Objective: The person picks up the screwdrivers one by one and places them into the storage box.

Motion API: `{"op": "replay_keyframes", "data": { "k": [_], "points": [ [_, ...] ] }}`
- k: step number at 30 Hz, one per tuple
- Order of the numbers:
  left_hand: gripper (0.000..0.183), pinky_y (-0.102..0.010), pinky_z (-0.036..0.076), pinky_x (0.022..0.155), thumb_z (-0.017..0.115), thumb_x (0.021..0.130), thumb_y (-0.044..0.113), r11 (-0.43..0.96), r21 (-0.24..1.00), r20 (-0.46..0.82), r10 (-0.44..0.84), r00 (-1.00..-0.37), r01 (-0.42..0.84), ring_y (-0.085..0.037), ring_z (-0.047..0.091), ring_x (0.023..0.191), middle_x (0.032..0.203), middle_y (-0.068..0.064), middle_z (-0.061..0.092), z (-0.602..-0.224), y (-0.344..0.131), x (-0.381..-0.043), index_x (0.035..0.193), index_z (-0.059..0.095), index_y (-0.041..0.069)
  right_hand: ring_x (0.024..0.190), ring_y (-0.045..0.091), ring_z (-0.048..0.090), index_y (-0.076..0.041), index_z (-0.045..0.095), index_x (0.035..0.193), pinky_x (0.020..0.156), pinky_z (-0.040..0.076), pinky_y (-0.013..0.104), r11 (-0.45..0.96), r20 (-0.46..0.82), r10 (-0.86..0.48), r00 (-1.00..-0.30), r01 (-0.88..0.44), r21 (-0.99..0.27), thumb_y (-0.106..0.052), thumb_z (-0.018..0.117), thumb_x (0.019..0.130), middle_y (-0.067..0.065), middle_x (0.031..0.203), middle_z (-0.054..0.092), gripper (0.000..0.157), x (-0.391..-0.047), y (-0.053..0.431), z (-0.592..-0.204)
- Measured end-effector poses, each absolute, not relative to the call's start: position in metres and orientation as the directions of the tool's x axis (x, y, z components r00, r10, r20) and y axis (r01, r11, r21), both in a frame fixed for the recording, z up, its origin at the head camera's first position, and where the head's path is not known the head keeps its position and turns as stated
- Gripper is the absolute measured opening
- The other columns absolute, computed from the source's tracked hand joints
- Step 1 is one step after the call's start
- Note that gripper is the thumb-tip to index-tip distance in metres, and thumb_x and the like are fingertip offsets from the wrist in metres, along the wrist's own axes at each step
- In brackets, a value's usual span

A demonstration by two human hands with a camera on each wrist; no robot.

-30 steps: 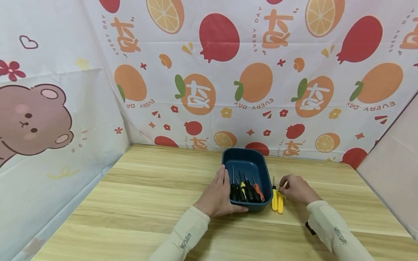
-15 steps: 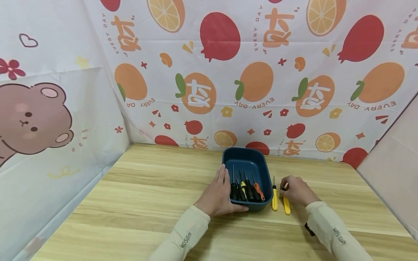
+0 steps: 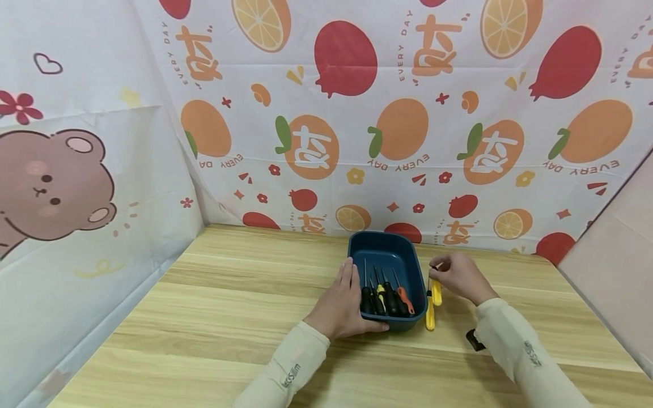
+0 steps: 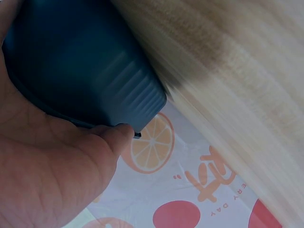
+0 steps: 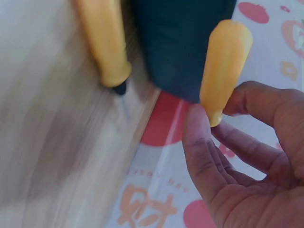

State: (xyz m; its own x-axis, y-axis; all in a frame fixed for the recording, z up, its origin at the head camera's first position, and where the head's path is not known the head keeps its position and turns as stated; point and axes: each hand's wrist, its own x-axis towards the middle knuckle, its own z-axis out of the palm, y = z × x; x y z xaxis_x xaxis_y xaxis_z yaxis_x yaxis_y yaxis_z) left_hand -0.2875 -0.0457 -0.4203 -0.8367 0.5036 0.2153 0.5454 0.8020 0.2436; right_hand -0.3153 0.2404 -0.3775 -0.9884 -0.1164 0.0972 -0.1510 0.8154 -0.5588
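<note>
A dark blue bin (image 3: 385, 243) stands on the table with several screwdrivers lying in its near half. My left hand (image 3: 336, 303) holds the bin's near-left corner, fingers along the left wall and thumb across the front wall. In the left wrist view the thumb (image 4: 118, 135) presses the bin's edge. To the right of the bin, my right hand (image 3: 461, 277) pinches a yellow-handled screwdriver (image 5: 225, 66) between thumb and fingertips at the neck, its handle pointing away from the palm. A second yellow-handled screwdriver (image 3: 430, 314) lies beside the bin's right wall.
Inside the bin are black-handled screwdrivers (image 3: 390, 300) and one with an orange handle (image 3: 405, 300). The wooden table (image 3: 245, 294) meets a fruit-print cloth (image 3: 352, 136) behind the bin. A bear-print cloth (image 3: 148, 153) hangs on the left.
My right hand has picked out one yellow-handled screwdriver from the pair and carried it away from me and left, closer to the bin. My left hand keeps its place on the bin.
</note>
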Motion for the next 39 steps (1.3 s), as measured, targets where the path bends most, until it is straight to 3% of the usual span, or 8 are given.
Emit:
{"op": "replay_keyframes", "data": {
  "k": [10, 15, 24, 30, 39],
  "points": [
    [0.13, -0.042, 0.042, 0.112, 0.07, 0.074, 0.078, 0.799, 0.265, 0.195, 0.504, -0.841, 0.54, -0.04, 0.026, 0.149, 0.162, -0.031, 0.019, -0.422, -0.045, -0.288, 0.154, 0.024, -0.013, 0.068, 0.017, 0.068, 0.006, 0.071, 0.115, 0.067, 0.06, 0.034, 0.741, 0.103, -0.188, -0.977, -0.21, -0.638, -0.011, 0.069, 0.095, 0.008, 0.089, 0.071, 0.026, -0.325, 0.195, -0.375],
    [0.129, -0.041, 0.044, 0.11, 0.069, 0.075, 0.079, 0.8, 0.248, 0.204, 0.507, -0.837, 0.546, -0.04, 0.028, 0.148, 0.162, -0.03, 0.021, -0.422, -0.045, -0.287, 0.153, 0.026, -0.014, 0.066, 0.015, 0.065, 0.003, 0.074, 0.111, 0.065, 0.059, 0.032, 0.741, 0.085, -0.26, -0.962, -0.255, -0.622, -0.011, 0.071, 0.094, 0.006, 0.086, 0.071, 0.022, -0.329, 0.17, -0.379],
    [0.128, -0.04, 0.044, 0.11, 0.07, 0.075, 0.078, 0.806, 0.231, 0.21, 0.505, -0.837, 0.545, -0.038, 0.03, 0.148, 0.161, -0.03, 0.023, -0.423, -0.045, -0.286, 0.153, 0.025, -0.013, 0.061, 0.013, 0.065, 0.002, 0.076, 0.107, 0.063, 0.058, 0.029, 0.77, -0.009, -0.278, -0.961, -0.217, -0.6, -0.01, 0.074, 0.092, 0.004, 0.084, 0.071, 0.019, -0.332, 0.132, -0.389],
    [0.128, -0.039, 0.043, 0.111, 0.069, 0.075, 0.079, 0.812, 0.204, 0.216, 0.508, -0.834, 0.548, -0.038, 0.028, 0.149, 0.161, -0.03, 0.023, -0.423, -0.045, -0.285, 0.153, 0.027, -0.013, 0.074, 0.015, 0.062, -0.003, 0.077, 0.097, 0.076, 0.058, 0.035, 0.807, -0.023, -0.281, -0.959, -0.223, -0.547, -0.012, 0.077, 0.09, 0.001, 0.084, 0.071, 0.011, -0.335, 0.12, -0.394],
    [0.129, -0.039, 0.041, 0.113, 0.068, 0.075, 0.08, 0.818, 0.193, 0.207, 0.506, -0.837, 0.542, -0.038, 0.026, 0.15, 0.162, -0.03, 0.022, -0.422, -0.045, -0.285, 0.154, 0.026, -0.012, 0.081, 0.017, 0.064, -0.005, 0.077, 0.101, 0.085, 0.058, 0.041, 0.846, -0.058, -0.288, -0.956, -0.226, -0.482, -0.017, 0.077, 0.091, 0.004, 0.093, 0.073, 0.015, -0.336, 0.116, -0.398]
  ]
}}
